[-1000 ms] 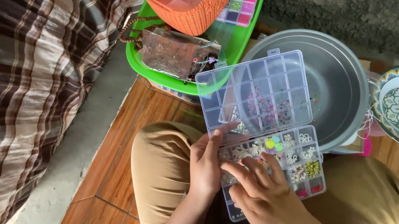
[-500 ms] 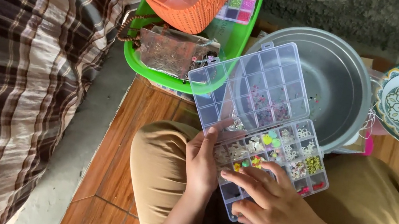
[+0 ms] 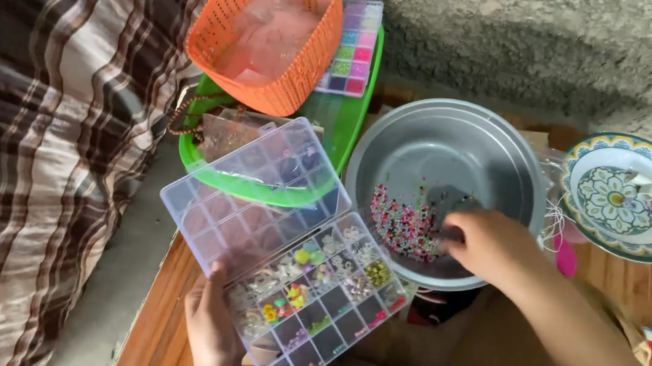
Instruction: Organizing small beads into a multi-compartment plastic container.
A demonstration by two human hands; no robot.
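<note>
A: Head view, only one there is. Left hand (image 3: 212,327) holds the clear bead organiser box (image 3: 299,293) from below — thumb up over the near-left edge, fingers hidden under the tray. Closed on it, clearly bearing it.

B: Lid?

A: The lid (image 3: 254,193) is flipped open, lying back toward the green tray (image 3: 255,184). The box's long axis runs diagonally, from far-left down to near-right. The compartments with beads sit on the near-right half.

B: Right hand?

A: Right hand (image 3: 492,246) is inside the steel bowl (image 3: 445,185), fingertips down at the pile of pink and mixed loose beads (image 3: 403,222) on the bowl floor. Fingers curled together, looks like a pinch, but whether a bead is actually held — cannot tell, too small.

B: The relation that matters?

A: The bead pile lies just left of the right fingertips, touching or nearly so. The open box lies further left and nearer to the person, its right corner just beside the bowl's near rim. So the right hand is nearer by far to the beads; the left is taken up with the box.

B: Anything else around?

A: Orange basket (image 3: 269,23) on the green tray, a coloured bead case (image 3: 351,46) behind it, patterned plate (image 3: 634,198) right of the bowl, plaid cloth (image 3: 28,116) at far left.
</note>
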